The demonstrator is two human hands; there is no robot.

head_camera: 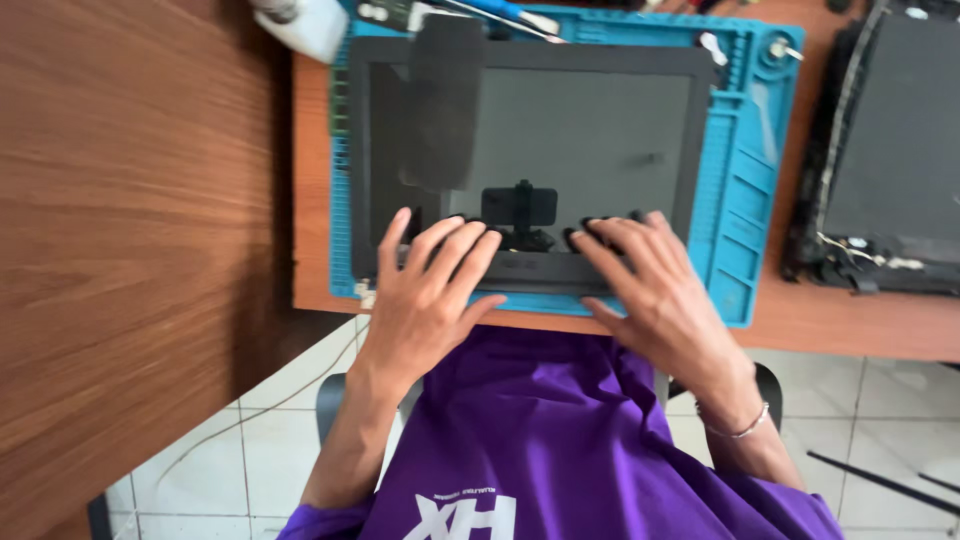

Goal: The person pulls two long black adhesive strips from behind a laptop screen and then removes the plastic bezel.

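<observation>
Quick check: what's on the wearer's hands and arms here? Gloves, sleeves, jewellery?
No gloves: both the left hand and the right hand are bare, forearms uncovered to the frame edge. The right wrist carries a thin silver-coloured bracelet. No rings or watch visible. A purple shirt with white print covers the torso; its sleeve edges show near the bottom corners.

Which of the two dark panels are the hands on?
The panel on the blue mat, under both hands; the other panel lies untouched at right on bare wood.

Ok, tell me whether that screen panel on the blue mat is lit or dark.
Dark. The screen panel lies flat on the blue mat, showing only grey reflections, with both hands resting on its near edge.
</observation>
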